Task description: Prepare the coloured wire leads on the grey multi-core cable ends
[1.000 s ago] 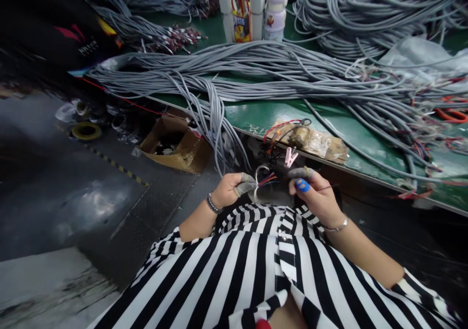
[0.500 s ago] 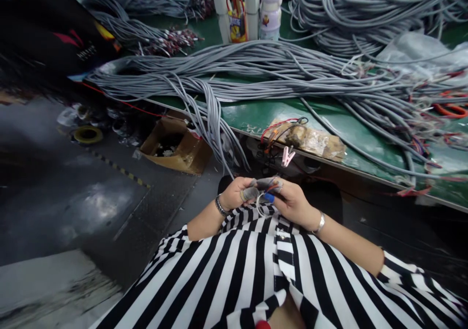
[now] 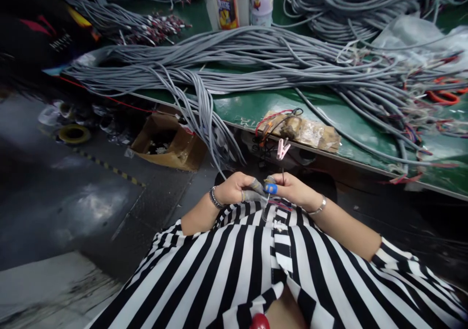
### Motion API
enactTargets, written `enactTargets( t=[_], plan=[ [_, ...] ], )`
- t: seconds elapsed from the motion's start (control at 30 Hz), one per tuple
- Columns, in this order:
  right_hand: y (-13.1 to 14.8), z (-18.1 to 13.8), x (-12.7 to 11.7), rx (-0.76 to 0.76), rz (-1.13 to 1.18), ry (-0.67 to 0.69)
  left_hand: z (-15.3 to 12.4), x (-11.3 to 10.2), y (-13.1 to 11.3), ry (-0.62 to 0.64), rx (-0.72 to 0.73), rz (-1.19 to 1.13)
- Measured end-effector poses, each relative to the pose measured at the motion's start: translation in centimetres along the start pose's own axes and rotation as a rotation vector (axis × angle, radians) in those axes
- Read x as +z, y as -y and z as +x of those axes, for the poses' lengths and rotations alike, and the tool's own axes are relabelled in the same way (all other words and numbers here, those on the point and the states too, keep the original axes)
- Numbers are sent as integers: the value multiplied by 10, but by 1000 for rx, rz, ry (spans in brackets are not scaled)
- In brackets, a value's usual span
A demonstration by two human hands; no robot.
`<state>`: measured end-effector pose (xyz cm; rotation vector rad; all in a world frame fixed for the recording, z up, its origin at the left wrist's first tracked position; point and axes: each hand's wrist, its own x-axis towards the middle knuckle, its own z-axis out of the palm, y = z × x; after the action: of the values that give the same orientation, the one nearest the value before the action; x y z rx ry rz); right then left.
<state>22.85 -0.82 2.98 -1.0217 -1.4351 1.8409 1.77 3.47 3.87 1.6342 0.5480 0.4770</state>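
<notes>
Both forearms angle in, left hand (image 3: 234,188) pinching thin wires (image 3: 281,204) in front of the striped shirt (image 3: 226,265); right hand's (image 3: 295,190) fingers curled right there, can't tell what they're gripping. Green table (image 3: 239,107) ahead's loaded with grey cables (image 3: 252,80), cardboard box (image 3: 161,159) on the floor (image 3: 91,197).

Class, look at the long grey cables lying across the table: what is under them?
Under the grey cables, the green tabletop shows through gaps; anything else beneath them is covered.
</notes>
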Motion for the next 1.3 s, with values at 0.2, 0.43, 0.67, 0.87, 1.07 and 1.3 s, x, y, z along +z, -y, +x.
enactTargets(
  t=[0.2, 0.43, 0.67, 0.87, 1.07, 1.3],
  plan=[
    [-7, 6, -17, -59, -152, -385, -2, -8, 4, 48, 23, 36],
    [-21, -5, -45, -83, 139, -668, -6, -18, 4, -277, 68, 30],
    [1, 21, -41, -21, 414, -444, 27, -20, -2, -445, 135, -56],
    [-3, 35, -36, -188, 334, -649, 57, -18, 1, -418, 75, -82],
    [-8, 41, -32, -178, 424, -629, 67, -15, 14, -370, 14, -112],
    [2, 49, -30, -150, 672, -632, 69, -13, 14, -305, -12, -133]
  ],
)
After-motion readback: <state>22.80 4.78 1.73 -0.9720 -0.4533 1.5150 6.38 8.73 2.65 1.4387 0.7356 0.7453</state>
